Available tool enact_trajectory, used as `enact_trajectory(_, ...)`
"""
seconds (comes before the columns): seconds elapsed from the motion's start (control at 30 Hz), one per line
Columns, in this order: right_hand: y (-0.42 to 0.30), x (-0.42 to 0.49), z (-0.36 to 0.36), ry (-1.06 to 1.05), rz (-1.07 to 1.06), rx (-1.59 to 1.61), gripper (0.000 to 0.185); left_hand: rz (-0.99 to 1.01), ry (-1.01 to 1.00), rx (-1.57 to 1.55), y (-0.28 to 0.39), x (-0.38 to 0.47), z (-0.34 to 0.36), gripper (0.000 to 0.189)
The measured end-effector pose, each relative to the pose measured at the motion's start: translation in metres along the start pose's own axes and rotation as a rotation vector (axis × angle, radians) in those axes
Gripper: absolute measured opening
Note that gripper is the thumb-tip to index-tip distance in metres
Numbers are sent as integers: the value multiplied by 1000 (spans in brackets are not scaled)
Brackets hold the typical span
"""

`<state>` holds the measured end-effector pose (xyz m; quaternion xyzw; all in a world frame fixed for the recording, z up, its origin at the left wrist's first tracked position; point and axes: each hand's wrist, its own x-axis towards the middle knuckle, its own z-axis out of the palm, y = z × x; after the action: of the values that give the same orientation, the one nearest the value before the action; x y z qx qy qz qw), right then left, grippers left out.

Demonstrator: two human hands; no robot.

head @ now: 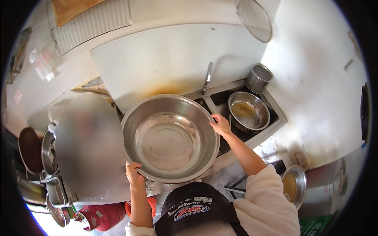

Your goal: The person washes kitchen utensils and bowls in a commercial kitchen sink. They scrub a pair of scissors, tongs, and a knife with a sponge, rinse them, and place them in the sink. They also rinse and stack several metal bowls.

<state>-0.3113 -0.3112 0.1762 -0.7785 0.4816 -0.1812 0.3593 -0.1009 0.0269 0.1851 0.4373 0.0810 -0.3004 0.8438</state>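
A large stainless steel basin is held over the left part of a double sink, its open side facing up. My left hand grips its near left rim. On the right side, my right hand has the rim between thumb and fingers. The basin's inside looks wet, and nothing solid lies in it. In the right sink bowl sits a smaller metal bowl with some yellowish liquid. A chrome faucet rises behind the sink.
A metal canister stands at the sink's back corner. To the left are a blurred patch, metal pans and a red gas cylinder. A bowl of yellowish liquid is at the lower right. A wire strainer hangs on the wall.
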Motion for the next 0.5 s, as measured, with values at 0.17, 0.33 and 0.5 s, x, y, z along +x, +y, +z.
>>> enact_trajectory(0.17, -23, -33, -29, -57, -132, 269, 18, -84, -2, 32, -25, 32, 13, 55)
enact_trajectory(0.33, -50, -63, -12, 16, -75, 1449, 14, -86, -183, 23, -36, 47, 14, 50)
enact_trajectory(0.5, -45, -79, 32, -75, -96, 350, 21, -236, -84, 13, -50, 66, -8, 58)
